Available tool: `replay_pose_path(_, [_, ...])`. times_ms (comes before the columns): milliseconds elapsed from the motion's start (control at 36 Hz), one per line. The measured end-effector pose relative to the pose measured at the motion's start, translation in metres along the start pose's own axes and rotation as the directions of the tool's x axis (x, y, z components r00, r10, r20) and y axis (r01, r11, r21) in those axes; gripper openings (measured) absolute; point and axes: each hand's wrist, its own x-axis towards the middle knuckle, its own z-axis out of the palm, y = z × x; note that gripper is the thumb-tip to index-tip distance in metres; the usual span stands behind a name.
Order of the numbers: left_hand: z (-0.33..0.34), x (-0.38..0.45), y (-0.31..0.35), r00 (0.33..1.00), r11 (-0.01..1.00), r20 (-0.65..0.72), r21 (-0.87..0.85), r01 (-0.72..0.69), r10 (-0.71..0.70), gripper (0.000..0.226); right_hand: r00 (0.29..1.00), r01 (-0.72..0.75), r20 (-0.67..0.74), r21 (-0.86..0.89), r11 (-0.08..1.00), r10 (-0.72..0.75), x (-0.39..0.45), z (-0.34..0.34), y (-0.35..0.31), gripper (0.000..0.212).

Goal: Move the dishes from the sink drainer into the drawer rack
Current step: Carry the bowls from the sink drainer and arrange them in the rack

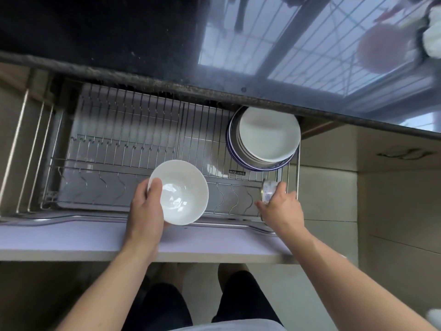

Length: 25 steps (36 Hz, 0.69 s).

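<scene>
Dishes in the head view sat partly in the pulled-out drawer rack [133,149], where a stack of plates [265,137] leaned at its far right corner under the dark desk [167,82] edge. Over the rack's front, the left hand [146,211] gripped a white bowl [180,191] by its rim, thumb inside. At the front right corner the right hand [279,206] curled around a small blue-patterned cup [268,191].

A small dark label [237,172] on the drawer rack [124,149] wire reads roughly "HONKAI", partly blurred
</scene>
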Motion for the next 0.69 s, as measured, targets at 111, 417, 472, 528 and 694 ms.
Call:
replay_pose_path(111, [0.001, 0.001, -0.004, 1.000, 1.000, 0.000, 0.004, -0.028, 0.028, 0.016, 1.000, 0.002, 0.004, -0.018, 1.000, -0.001, -0.003, 0.011, -0.003, 0.070])
replay_pose_path(417, [-0.003, 0.003, -0.005, 1.000, 0.999, 0.009, 0.022, -0.023, 0.023, 0.019, 0.989, -0.121, 0.093, 0.087, 0.989, 0.113, 0.007, 0.012, 0.002, 0.050])
replay_pose_path(472, [-0.003, 0.003, -0.004, 1.000, 1.000, 0.015, 0.022, -0.019, 0.019, 0.019, 0.989, -0.113, 0.102, 0.086, 0.990, 0.104, 0.009, 0.012, 0.005, 0.046])
replay_pose_path(528, [-0.003, 0.003, -0.003, 0.999, 0.998, 0.019, 0.054, -0.029, 0.028, 0.022, 0.987, -0.126, 0.117, 0.101, 0.987, 0.114, 0.011, 0.012, 0.004, 0.043])
replay_pose_path(694, [-0.002, 0.001, -0.003, 1.000, 1.000, 0.005, 0.004, -0.020, 0.020, 0.018, 0.976, -0.181, 0.142, 0.125, 0.976, 0.163, 0.013, 0.010, -0.001, 0.047])
